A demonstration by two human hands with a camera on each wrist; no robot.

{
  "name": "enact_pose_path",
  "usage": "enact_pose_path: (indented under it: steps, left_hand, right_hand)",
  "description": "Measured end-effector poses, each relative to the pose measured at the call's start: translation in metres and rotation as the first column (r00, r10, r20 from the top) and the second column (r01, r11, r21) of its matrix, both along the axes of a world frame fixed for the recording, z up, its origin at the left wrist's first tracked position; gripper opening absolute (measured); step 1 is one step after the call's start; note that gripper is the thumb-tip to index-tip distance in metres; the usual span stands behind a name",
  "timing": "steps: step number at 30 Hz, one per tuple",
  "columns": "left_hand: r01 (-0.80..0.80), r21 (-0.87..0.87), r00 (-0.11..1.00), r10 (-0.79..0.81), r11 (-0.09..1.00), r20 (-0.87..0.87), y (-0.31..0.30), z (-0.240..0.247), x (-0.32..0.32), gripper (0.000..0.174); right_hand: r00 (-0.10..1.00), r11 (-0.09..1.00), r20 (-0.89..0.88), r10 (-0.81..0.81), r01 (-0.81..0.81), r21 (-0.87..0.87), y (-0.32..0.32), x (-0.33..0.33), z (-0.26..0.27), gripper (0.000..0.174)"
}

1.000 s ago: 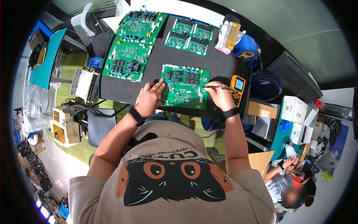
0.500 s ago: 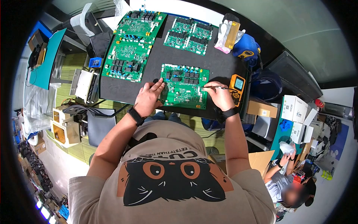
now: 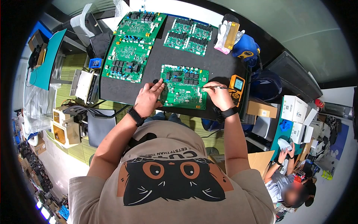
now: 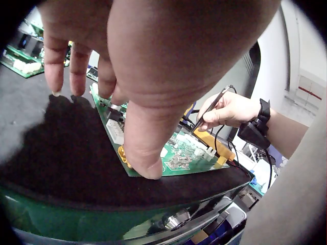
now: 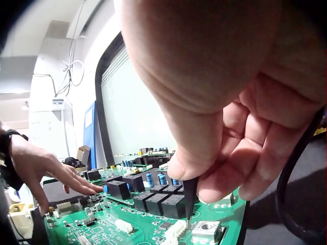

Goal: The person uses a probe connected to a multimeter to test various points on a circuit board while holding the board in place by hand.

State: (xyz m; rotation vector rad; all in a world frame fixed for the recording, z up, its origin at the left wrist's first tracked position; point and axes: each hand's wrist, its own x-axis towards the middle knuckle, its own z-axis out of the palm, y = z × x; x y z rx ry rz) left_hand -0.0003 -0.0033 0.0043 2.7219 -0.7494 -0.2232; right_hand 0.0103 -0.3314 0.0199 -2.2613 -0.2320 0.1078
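Note:
A green circuit board (image 3: 182,98) lies on the black table mat in front of me, with black relays and blue parts on its far half. My left hand (image 3: 147,98) rests at its left side, fingers extended. In the left wrist view the thumb (image 4: 145,148) presses on the board's corner. My right hand (image 3: 220,96) pinches a slim black test probe (image 5: 189,196) between thumb and fingers. Its tip points down at the board beside a white connector (image 5: 176,229). Right of that hand lies an orange handheld meter (image 3: 237,87) with a lit screen.
Two large green boards (image 3: 125,59) lie at the left of the table, and several smaller boards (image 3: 188,35) at the back. Gloves (image 3: 222,37) and a blue-yellow device (image 3: 246,48) stand back right. Another person (image 3: 278,177) sits at lower right.
Both my hands and the probe keep nearly the same place on the board. At lower right, the other person's hands and a white item have shifted.

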Motion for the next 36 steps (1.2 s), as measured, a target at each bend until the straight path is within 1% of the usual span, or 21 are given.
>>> enact_pose_path:
  steps: [6, 16, 19, 22, 24, 27, 31, 34, 36]
  left_hand:
    - [0.002, -0.004, 1.000, -0.002, 1.000, -0.001, 0.0002, 0.0002, 0.0001, 0.093]
    - [0.002, 0.008, 1.000, -0.002, 1.000, 0.003, 0.0004, 0.0001, -0.0006, 0.093]
    - [0.000, -0.002, 1.000, 0.000, 1.000, 0.007, 0.0002, 0.0005, -0.0003, 0.093]
    - [-0.007, -0.004, 1.000, 0.007, 1.000, 0.008, -0.0003, 0.0009, -0.0005, 0.094]
    - [-0.007, -0.006, 1.000, 0.007, 1.000, 0.009, -0.0005, 0.0006, -0.0003, 0.094]
    - [-0.008, -0.010, 1.000, 0.009, 1.000, 0.012, 0.0000, -0.0008, -0.0006, 0.094]
    - [-0.010, -0.007, 1.000, 0.010, 1.000, 0.012, -0.0002, -0.0009, -0.0004, 0.094]
    - [-0.011, -0.008, 1.000, 0.011, 1.000, 0.005, -0.0007, 0.0001, -0.0004, 0.094]
    - [-0.010, -0.009, 1.000, 0.010, 1.000, 0.001, -0.0008, 0.0016, -0.0004, 0.094]
  right_hand:
    - [0.999, 1.000, 0.041, -0.004, 0.004, -0.008, -0.0002, -0.0014, -0.0036, 0.010]
    - [1.000, 1.000, 0.019, 0.007, -0.006, -0.023, 0.0006, -0.0016, 0.0008, 0.011]
    - [1.000, 1.000, 0.014, 0.001, -0.001, -0.002, 0.0010, -0.0014, 0.0005, 0.011]
    - [0.999, 1.000, 0.033, 0.016, -0.015, -0.012, -0.0007, -0.0008, -0.0026, 0.011]
    - [0.999, 0.996, 0.030, 0.041, -0.039, -0.077, -0.0013, -0.0007, -0.0015, 0.011]
    - [0.998, 0.999, 0.051, 0.034, -0.032, -0.032, 0.0002, -0.0017, 0.0033, 0.010]
    - [0.999, 1.000, 0.038, 0.020, -0.019, -0.016, 0.0009, -0.0026, 0.0029, 0.010]
    - [0.998, 0.999, 0.065, 0.027, -0.025, -0.021, 0.0006, -0.0023, 0.0021, 0.009]
    - [0.999, 0.997, 0.035, 0.032, -0.030, -0.066, -0.0001, -0.0019, 0.0011, 0.011]
